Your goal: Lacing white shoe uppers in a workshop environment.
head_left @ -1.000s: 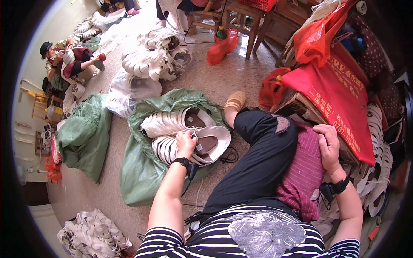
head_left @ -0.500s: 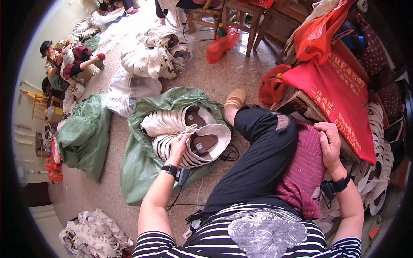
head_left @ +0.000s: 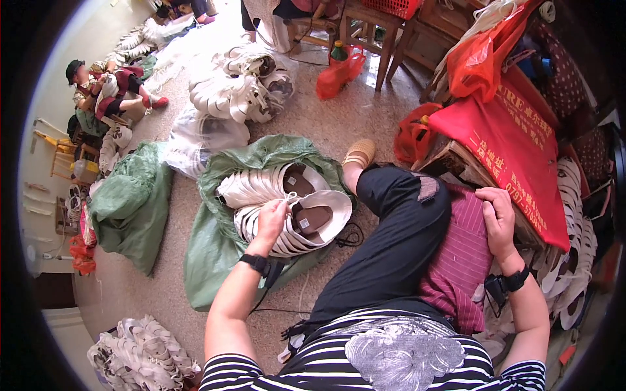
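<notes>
Two nested rows of white strappy shoe uppers (head_left: 256, 185) with brown insoles (head_left: 313, 219) lie side by side in a green woven sack (head_left: 215, 268) on the floor. My left hand (head_left: 271, 220) is over their middle, its fingers closed in a pinch on a white cord (head_left: 291, 196); the fingers partly hide the cord. To the right, my right hand (head_left: 499, 220) rests at the edge of a maroon striped cloth (head_left: 458, 241) over my lap. Its fingers are bent and pressed together, and what lies under them is hidden. Both wrists wear black bands.
A second green sack (head_left: 134, 205) stands left, beside clear-bagged white uppers (head_left: 205, 140). More uppers (head_left: 143, 352) lie lower left. A box under red cloth (head_left: 499, 156) stands close on my right. Red bags (head_left: 339, 73) and wooden stools are ahead. People sit far off.
My left hand has shifted slightly up over the uppers, and the cord's loops, plain before, are now largely hidden. The right hand stays in place. The view has shifted a little.
</notes>
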The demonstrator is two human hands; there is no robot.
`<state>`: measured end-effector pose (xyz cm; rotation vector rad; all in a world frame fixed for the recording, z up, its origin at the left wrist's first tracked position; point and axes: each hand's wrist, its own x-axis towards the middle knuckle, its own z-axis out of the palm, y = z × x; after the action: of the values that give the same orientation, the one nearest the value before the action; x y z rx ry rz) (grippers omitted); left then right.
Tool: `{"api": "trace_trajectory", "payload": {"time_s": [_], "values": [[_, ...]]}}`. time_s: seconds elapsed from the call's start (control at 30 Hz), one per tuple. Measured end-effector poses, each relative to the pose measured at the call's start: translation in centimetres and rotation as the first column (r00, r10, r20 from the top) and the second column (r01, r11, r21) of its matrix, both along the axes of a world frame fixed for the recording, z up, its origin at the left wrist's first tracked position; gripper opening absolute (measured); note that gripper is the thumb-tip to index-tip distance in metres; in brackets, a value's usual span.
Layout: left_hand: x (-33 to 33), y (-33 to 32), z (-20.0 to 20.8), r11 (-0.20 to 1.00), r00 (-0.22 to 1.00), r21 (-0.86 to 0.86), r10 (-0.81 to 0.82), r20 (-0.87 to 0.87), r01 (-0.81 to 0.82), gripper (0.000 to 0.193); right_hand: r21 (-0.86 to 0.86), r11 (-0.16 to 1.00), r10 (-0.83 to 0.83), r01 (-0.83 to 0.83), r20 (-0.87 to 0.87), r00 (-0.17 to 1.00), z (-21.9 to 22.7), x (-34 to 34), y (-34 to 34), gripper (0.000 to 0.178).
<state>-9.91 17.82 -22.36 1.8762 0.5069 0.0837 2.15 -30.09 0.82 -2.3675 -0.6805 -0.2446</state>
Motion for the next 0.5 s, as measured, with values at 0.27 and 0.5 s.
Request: {"api": "trace_trajectory", "payload": {"time_s": [0.27,0.5], "values": [[1.1,1.5,18.4,0.825,0.948,-0.564,0.197,0.249,-0.023,0.020,0.015,1.000,-0.004,0.004,-0.004,1.000,0.1,0.1,0.1,0.017],[3.4,3.4,15.6,0.906,0.884,-0.306,0.378,0.274,-0.292,0.050,0.006,1.000,-0.012,0.012,-0.012,1.000,0.0,-0.1,-0.5,0.018]]}}
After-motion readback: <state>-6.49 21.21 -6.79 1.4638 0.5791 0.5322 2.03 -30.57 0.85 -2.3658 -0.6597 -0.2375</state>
